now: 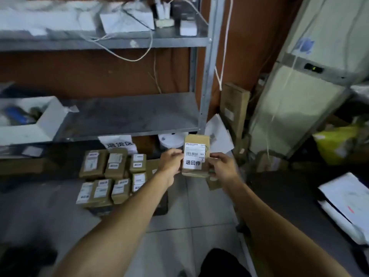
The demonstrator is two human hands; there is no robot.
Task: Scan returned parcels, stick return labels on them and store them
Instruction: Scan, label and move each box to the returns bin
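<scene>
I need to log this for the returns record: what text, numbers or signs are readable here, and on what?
"退回件": white return label on the parcel held in both hands.
"MX" and "24/4": shipping label on that parcel; its barcode digits are too small.
"退货区": paper sign under the shelf.
"6": green display on the white cabinet.
Labels on the floor parcels: too blurred.

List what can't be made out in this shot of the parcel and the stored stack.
- Head view: barcode digits on the parcel too small.
- The left hand and right hand cover the parcel's side edges.
- Stacked parcels: labels blurred, some behind the left forearm.
- Open white box: contents blurred.
</scene>
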